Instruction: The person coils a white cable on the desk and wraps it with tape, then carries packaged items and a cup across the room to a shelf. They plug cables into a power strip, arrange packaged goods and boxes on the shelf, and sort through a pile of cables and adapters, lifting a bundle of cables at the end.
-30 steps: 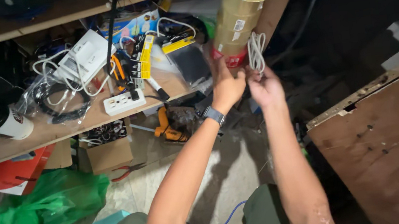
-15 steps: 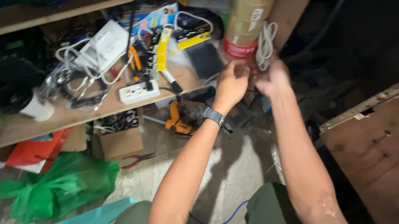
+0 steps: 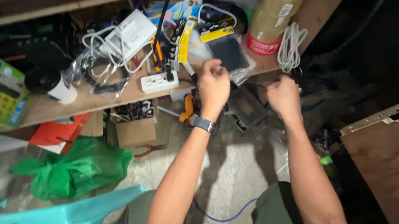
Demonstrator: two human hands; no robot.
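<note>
Both fists curled empty, the left hand point(image 3: 213, 87) hovers at the shelf point(image 3: 85, 103) edge, the right hand point(image 3: 283, 96) sits at its four o'clock, with the coiled white cord point(image 3: 290, 46) at the right hand's twelve.

So the wooden shelf point(image 3: 85, 103) runs across the top, with a power strip point(image 3: 159, 81) on its front edge. A coiled cable point(image 3: 290, 47) sits far right, beside the stacked tape rolls point(image 3: 277, 10). A cardboard box point(image 3: 135, 123) sits underneath, with a plastic bag point(image 3: 74, 167) on the floor to its left.
</note>
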